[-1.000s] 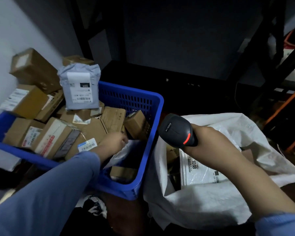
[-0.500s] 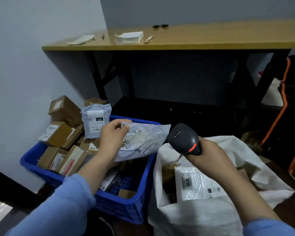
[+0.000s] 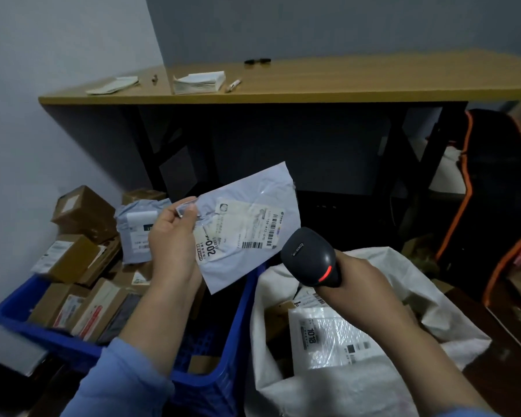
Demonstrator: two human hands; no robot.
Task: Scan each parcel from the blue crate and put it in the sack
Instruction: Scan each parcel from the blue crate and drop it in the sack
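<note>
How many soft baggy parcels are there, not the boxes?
3 showing: a pale mailer gripped by the left hand, a grey mailer standing in the blue crate, a white mailer in the sack. Others may lie hidden.

The crate sits left of the sack, touching it, both before the table.
</note>
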